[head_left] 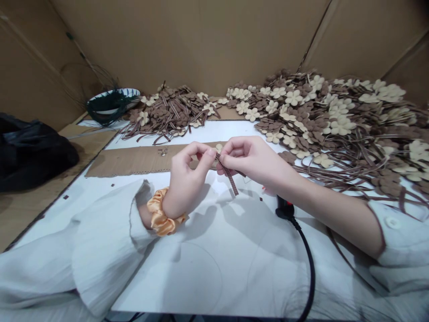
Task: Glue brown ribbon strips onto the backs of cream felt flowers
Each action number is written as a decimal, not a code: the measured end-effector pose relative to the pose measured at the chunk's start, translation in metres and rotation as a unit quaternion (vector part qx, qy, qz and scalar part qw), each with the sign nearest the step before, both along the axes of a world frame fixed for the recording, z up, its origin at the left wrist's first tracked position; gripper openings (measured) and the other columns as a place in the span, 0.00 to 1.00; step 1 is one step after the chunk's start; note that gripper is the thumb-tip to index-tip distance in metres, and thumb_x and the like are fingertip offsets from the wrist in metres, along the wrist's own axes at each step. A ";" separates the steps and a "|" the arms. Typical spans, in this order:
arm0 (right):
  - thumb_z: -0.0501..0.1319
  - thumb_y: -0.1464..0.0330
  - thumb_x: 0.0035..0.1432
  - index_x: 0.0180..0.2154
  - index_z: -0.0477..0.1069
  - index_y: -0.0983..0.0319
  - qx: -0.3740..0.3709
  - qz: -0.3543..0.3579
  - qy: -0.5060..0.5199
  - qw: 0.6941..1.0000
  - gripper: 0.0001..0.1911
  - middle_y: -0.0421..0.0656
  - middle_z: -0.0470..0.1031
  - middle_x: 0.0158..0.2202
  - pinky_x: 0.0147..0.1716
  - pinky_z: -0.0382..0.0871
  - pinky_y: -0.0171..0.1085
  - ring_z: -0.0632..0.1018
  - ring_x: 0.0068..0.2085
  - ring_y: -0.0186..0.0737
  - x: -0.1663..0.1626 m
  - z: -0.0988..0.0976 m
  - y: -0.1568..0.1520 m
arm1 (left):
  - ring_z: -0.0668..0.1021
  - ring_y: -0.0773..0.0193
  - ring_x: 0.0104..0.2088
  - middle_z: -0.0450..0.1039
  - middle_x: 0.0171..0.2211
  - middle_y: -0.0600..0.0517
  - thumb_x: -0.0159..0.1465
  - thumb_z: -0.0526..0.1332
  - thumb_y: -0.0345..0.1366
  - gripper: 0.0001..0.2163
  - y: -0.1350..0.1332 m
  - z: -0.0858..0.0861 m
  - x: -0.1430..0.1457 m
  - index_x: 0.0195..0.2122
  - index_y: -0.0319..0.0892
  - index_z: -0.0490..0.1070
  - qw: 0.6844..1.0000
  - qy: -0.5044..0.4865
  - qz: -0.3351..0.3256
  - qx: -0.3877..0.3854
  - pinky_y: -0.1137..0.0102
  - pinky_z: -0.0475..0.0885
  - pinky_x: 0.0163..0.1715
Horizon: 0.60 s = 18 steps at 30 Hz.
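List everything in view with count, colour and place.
ribbon: one, brown, centre
board: one, white, underneath
right flower pile: one, brown and cream, back right
left flower pile: one, brown and cream, back centre
loose ribbons: many, brown, right
bowl: one, blue and white, back left
strands: uncounted, dark green, over bowl
bag: one, black, left
cardboard strip: one, brown, centre
scraps: several, brown, on board
corded device: one, black and red, right, partly hidden
cardboard walls: several, brown, behind
scrunchie: one, gold, left wrist
sleeves: two, pale, lower corners
left hand, right hand: two, bare, centre, at ribbon
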State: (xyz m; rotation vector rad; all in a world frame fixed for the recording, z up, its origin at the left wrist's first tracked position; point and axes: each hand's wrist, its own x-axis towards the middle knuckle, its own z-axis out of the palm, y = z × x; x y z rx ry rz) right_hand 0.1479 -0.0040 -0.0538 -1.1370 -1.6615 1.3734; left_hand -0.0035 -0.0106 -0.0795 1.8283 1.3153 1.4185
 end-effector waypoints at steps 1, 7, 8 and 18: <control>0.57 0.74 0.48 0.24 0.66 0.62 -0.001 0.000 0.000 1.000 0.03 0.41 0.74 0.24 0.26 0.67 0.30 0.74 0.26 0.32 0.000 0.000 0.000 | 0.72 0.66 0.27 0.72 0.23 0.54 0.59 0.58 0.34 0.08 0.000 0.000 0.000 0.24 0.41 0.69 1.000 0.000 -0.005 0.000 0.72 0.66 0.32; 0.57 0.74 0.48 0.25 0.67 0.63 -0.006 0.004 0.001 1.000 0.03 0.42 0.74 0.24 0.24 0.67 0.29 0.73 0.25 0.31 0.000 -0.001 0.000 | 0.71 0.67 0.26 0.71 0.23 0.55 0.57 0.58 0.31 0.06 -0.002 0.001 0.000 0.23 0.42 0.69 1.000 0.012 -0.002 -0.005 0.73 0.66 0.31; 0.58 0.74 0.48 0.25 0.67 0.63 -0.009 0.004 0.001 1.000 0.03 0.42 0.74 0.24 0.24 0.66 0.29 0.73 0.25 0.31 -0.001 -0.001 0.000 | 0.71 0.67 0.26 0.71 0.22 0.55 0.57 0.58 0.30 0.06 -0.002 0.001 0.000 0.23 0.42 0.68 1.000 0.015 0.002 -0.005 0.73 0.66 0.31; 0.59 0.74 0.48 0.28 0.68 0.64 -0.036 0.003 -0.011 0.999 0.01 0.44 0.76 0.26 0.19 0.64 0.27 0.73 0.25 0.31 -0.002 0.000 -0.001 | 0.68 0.68 0.25 0.69 0.21 0.55 0.57 0.58 0.30 0.06 -0.002 0.000 0.001 0.22 0.41 0.68 1.000 0.019 0.020 0.007 0.73 0.66 0.30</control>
